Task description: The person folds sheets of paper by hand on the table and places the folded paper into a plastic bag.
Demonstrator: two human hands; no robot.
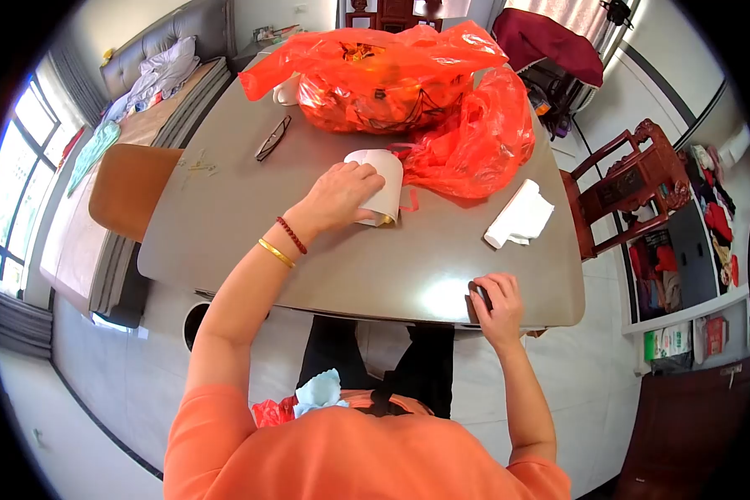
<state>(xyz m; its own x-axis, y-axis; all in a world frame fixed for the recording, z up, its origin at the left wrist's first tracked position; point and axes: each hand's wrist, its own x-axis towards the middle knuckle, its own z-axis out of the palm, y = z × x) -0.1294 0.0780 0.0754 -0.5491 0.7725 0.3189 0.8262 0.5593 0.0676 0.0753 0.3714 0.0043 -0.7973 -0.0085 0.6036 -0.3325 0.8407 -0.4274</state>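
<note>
My left hand (342, 197) lies curled over a white cup-like container (386, 185), which rests on its side on the table. A bit of yellow shows at the container's near end. At the table's front edge, my right hand (500, 308) has its fingers bent around a small dark thing (479, 302) that I cannot make out. Just beyond the container sit a large red plastic bag (383, 92) with bulky contents and a second crumpled red bag (483, 142). A white tissue roll or pack (521, 215) lies beyond my right hand.
On the grey table (225, 225) lie eyeglasses (273, 138) and small pale scraps (196, 167) at the left. A brown chair (133, 192) touches the left side. A carved wooden chair (629, 179) stands at the right. A bed (162, 108) is behind, left.
</note>
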